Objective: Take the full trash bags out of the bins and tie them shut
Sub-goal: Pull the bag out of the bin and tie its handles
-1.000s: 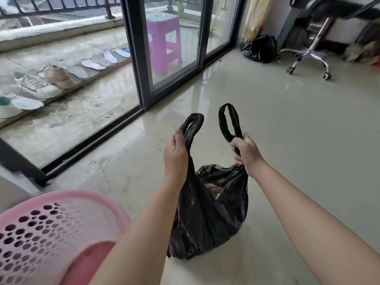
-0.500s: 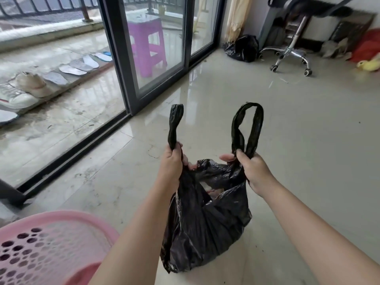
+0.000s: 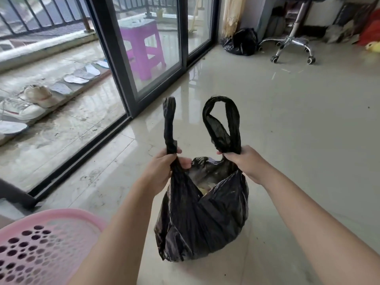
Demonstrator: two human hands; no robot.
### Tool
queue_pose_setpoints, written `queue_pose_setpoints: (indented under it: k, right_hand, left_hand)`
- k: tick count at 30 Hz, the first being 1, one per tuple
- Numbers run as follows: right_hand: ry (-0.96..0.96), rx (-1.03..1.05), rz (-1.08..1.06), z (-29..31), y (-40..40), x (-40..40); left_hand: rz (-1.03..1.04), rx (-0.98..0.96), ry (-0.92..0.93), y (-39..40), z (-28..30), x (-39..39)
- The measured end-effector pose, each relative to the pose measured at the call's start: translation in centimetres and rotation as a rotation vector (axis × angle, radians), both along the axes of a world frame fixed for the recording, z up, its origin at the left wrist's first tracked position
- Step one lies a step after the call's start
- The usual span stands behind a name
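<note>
Wide tiled floor point(image 3: 287, 140), glossy, and right in the middle of it sits the black trash bag point(image 3: 203, 223), bulging, its bottom resting on the tiles. It's out of the bin, so the lifting part looks done for this one; we're into the tying. Lower left, the pink basket point(image 3: 49, 241) stands just beside the left forearm, and far back by the curtain lies a second black bag point(image 3: 240, 43), well apart from the action.

Now the grip: left hand point(image 3: 164, 167) closed round the base of the left handle point(image 3: 169, 124), which stands up twisted into a thin rope. Right hand point(image 3: 244, 161) closed on the base of the right handle point(image 3: 222, 122), that one a wide loop. Fingers point(image 3: 186, 161) on both sides are clamped on plastic, no slack.

The mouth of the bag point(image 3: 207, 177) gapes between the two fists, something pale showing inside. So nothing is knotted yet. Next move, I'd say: bring the fists together, cross one handle over the other, tuck it under and pull snug, without letting the bag tip.
</note>
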State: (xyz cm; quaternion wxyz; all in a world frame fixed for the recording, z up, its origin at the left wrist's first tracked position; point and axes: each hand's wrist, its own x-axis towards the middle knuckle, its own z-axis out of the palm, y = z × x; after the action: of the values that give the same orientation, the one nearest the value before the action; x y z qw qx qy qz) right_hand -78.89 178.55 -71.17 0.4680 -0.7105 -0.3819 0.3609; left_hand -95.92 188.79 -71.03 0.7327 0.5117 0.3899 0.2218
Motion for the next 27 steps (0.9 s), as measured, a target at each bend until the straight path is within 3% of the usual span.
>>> queue_pose_setpoints:
  k: [5, 10, 13, 18, 23, 27]
  right_hand:
    - [0.145, 0.1, 0.04, -0.7, -0.6, 0.0]
    - [-0.153, 0.008, 0.149, -0.4, -1.4, -0.5]
    - [-0.127, 0.008, 0.208, -0.1, -1.7, 0.0]
    - [-0.444, 0.04, 0.276, -0.3, -2.6, 0.6]
    - [-0.165, 0.029, 0.247, -0.6, -3.3, 1.3]
    - [-0.097, -0.054, 0.321, -0.7, -3.4, 1.4]
  left_hand:
    - [0.009, 0.004, -0.029, -1.4, -0.2, 0.3]
    - [-0.08, 0.094, 0.266, -1.9, -0.1, 2.2]
    - [-0.18, 0.094, 0.296, -1.8, 0.1, 2.5]
    - [-0.43, 0.142, 0.253, -2.2, 0.4, 2.1]
    - [-0.497, 0.21, 0.263, -2.8, 0.6, 2.6]
    - [-0.417, 0.223, 0.285, -3.5, 0.4, 3.2]
